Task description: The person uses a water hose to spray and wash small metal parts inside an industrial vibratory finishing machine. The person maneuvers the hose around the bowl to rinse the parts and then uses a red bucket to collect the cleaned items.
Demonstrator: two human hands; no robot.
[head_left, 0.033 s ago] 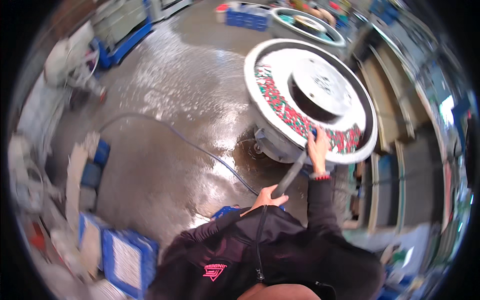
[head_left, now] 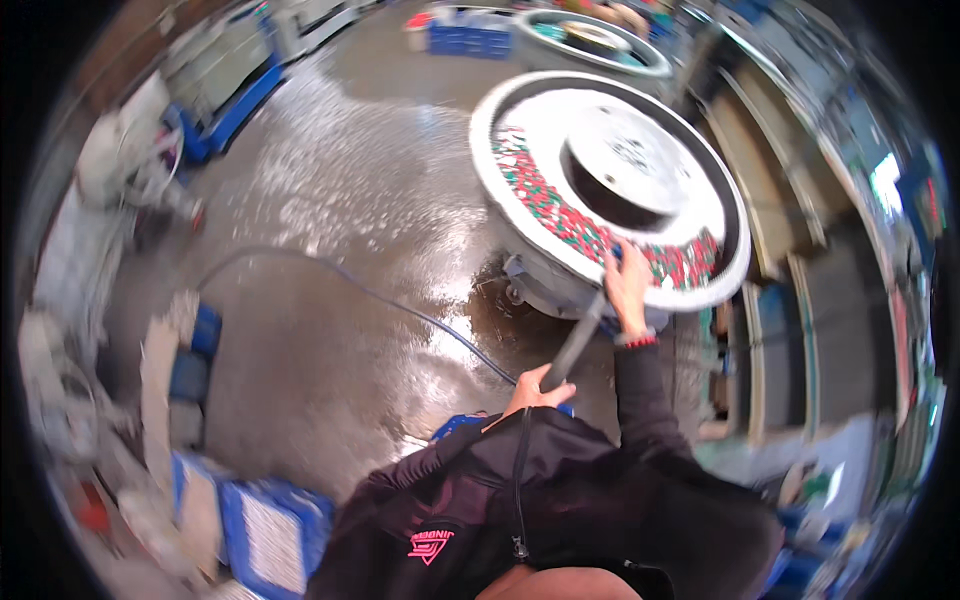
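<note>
A grey pipe (head_left: 577, 345) slants up from my waist to the rim of a round white bowl machine (head_left: 487, 150). My left hand (head_left: 538, 392) is closed round its lower part, close to my jacket. At the upper end, my right hand (head_left: 627, 287) grips the pipe beside a small blue part (head_left: 617, 251), over the bowl's near rim. Many small red, green and white pieces (head_left: 560, 218) lie in the bowl's channel, around a raised white centre disc (head_left: 635, 160). A dark hose (head_left: 430, 320) runs across the floor towards my left hand; where it joins the pipe is hidden.
A second round bowl (head_left: 590, 45) and a blue crate (head_left: 470, 42) stand behind. Shelving with leaning panels (head_left: 780, 180) lines the right. Blue crates (head_left: 270, 535) sit at lower left; machines stand along the left. The floor (head_left: 330, 180) is wet and shiny.
The view has shifted slightly, so the bowl sits a little further left and higher. Both hands keep their grip on the pipe.
</note>
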